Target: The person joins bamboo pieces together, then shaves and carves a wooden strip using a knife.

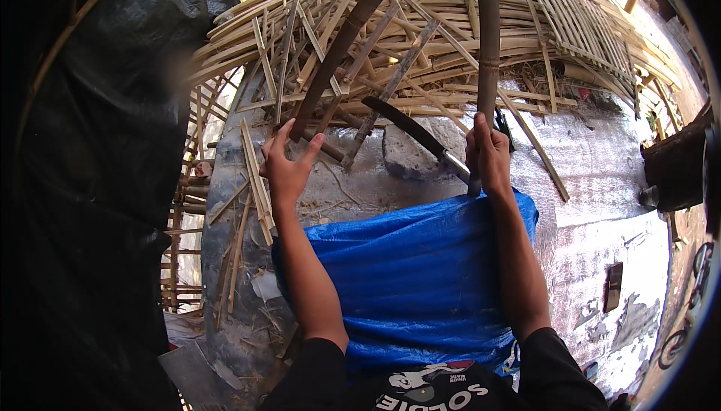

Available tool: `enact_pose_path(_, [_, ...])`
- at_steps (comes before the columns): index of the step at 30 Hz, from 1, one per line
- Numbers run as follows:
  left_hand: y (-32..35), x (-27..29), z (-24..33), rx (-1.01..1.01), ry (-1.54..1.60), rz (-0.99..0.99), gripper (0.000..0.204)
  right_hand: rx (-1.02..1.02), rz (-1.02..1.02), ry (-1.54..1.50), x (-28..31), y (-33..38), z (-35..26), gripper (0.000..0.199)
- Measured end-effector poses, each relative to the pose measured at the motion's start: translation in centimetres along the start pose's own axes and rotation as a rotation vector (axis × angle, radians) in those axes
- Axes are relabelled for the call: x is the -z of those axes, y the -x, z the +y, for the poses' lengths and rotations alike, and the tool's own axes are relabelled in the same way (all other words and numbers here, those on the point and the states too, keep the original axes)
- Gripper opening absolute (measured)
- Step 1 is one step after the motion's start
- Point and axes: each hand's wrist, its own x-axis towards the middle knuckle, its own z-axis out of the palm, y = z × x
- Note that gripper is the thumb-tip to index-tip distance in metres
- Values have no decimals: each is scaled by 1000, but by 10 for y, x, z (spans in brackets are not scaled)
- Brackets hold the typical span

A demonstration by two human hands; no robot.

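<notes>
My right hand (pixel 490 154) is closed around a brown split bamboo length (pixel 487 43), its lower end showing below the fist. My left hand (pixel 288 167) has thumb and fingers spread at the near end of a second dark bamboo length (pixel 342 43), which slants away to the upper right. Whether the palm touches it, I cannot tell. Between my hands lies a knife with a dark curved blade (pixel 408 125), its pale metal collar close to my right hand. Under the blade is a grey stone block (pixel 420 157). A blue tarp (pixel 405 276) covers my lap.
Ahead of me a large heap of bamboo strips (pixel 443 35) is piled up. Silvery sheeting (pixel 601 163) covers the ground. A black plastic sheet (pixel 105 170) hangs at the left. A dark log (pixel 680 163) and a small dark flat object (pixel 613 287) are at the right.
</notes>
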Motion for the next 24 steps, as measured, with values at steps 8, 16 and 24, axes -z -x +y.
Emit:
enact_pose_path(8, [8,-22,17,2,202,-329,37,-15,10,-91,-5,-1,5,50])
enact_pose_path(16, [13,-49,34,176,658,-480,52,-108,77,-110,2,-12,8,49])
enact_pose_path(24, [12,-64,41,289,690,-260,50,-191,98,178,6,-25,14,43])
